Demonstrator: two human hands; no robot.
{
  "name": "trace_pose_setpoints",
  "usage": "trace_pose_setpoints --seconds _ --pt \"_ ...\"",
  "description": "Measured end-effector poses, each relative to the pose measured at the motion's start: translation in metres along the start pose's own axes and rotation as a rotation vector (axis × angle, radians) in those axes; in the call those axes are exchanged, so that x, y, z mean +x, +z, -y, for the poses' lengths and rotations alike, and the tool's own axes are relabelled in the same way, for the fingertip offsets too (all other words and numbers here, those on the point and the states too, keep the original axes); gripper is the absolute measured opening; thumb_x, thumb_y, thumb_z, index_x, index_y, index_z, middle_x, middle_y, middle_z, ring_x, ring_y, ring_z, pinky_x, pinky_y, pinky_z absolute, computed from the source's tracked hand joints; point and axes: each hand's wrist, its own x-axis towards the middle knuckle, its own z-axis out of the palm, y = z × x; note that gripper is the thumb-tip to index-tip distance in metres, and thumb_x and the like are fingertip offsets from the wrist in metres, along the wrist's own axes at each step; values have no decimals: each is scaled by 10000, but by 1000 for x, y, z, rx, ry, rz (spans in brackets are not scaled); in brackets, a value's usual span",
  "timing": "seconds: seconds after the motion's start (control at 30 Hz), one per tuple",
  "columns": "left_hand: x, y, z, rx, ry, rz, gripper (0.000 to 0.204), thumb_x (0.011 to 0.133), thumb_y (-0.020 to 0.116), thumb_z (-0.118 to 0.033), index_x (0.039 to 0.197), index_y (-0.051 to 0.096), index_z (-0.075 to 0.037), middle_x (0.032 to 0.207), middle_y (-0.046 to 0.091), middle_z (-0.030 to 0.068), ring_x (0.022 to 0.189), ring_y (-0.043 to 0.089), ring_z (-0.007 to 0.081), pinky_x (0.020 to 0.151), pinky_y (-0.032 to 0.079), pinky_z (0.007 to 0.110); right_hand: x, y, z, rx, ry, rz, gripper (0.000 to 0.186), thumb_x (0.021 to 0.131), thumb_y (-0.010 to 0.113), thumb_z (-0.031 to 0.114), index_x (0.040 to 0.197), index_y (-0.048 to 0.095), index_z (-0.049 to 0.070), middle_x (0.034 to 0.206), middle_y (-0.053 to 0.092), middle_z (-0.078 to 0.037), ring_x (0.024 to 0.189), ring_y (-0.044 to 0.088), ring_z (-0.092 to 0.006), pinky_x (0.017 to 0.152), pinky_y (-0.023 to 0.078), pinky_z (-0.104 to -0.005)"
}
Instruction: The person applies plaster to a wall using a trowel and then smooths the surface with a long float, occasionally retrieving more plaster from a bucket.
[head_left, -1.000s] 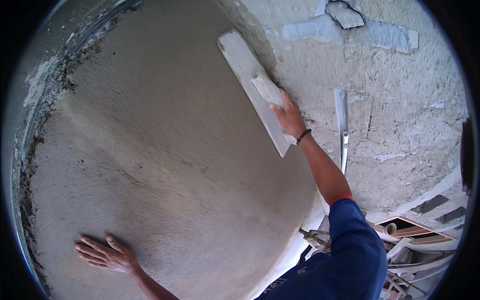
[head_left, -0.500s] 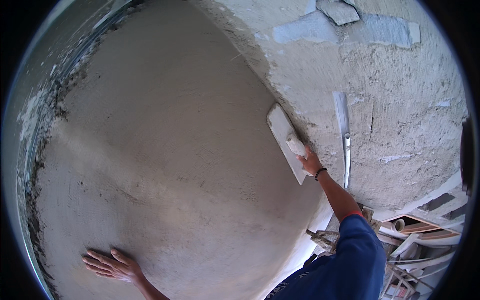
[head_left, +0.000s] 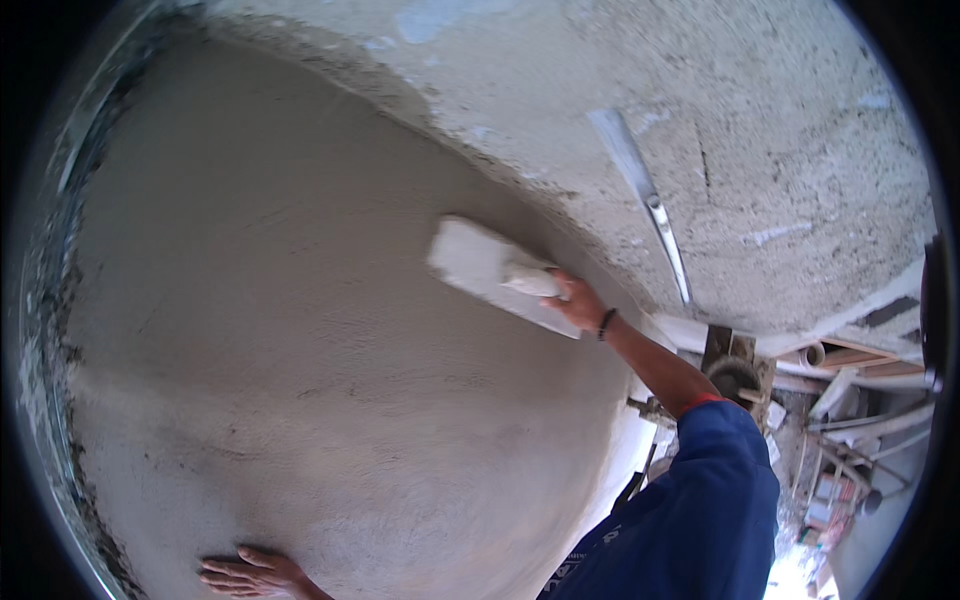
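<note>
A plastering float (head_left: 482,262), pale and rectangular with a whitish handle, lies against the wet grey plaster (head_left: 300,330) on the wall. My right hand (head_left: 582,304) is closed round the handle's near end, a dark bead bracelet at the wrist. The float sits just inside the plaster's edge with the rougher, lighter wall, its blade slanting down to the right. Low on the left, my left hand (head_left: 255,574) rests flat on the plaster, fingers stretched and holding nothing.
A rough wall (head_left: 800,190) borders the plaster on the upper right, with a pale pipe (head_left: 665,235) on it. A metal-looking edge strip (head_left: 75,220) bounds the far left. At lower right are a dark bucket (head_left: 735,378), wooden planks and poles (head_left: 880,428).
The float in my right hand has swung leftward, turning from steep to flatter. My left hand appears slightly lower in view and still lies flat. The whole view has tilted.
</note>
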Motion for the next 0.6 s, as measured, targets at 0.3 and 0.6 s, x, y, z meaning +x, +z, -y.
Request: trace_pose_setpoints --seconds 0.3,0.6 --pt "-10 -4 -9 -21 33 42 711 939 122 -625 1497 149 -185 1542 146 121 1396 172 371 1089 194 548 3 19 172 154 -299 -74 527 864 644 286 1254 432 3 1118 553 -243 1016 570 -350 875 482 -434" --pt "-13 11 8 -13 12 67 711 942 134 -617 1491 173 -168 1536 157 137 1392 174 384 1088 189 553 -11 8 9 -62 20 -42 612 867 615 404 1288 439 -4 1207 545 -231 1125 527 -359 959 429 -424"
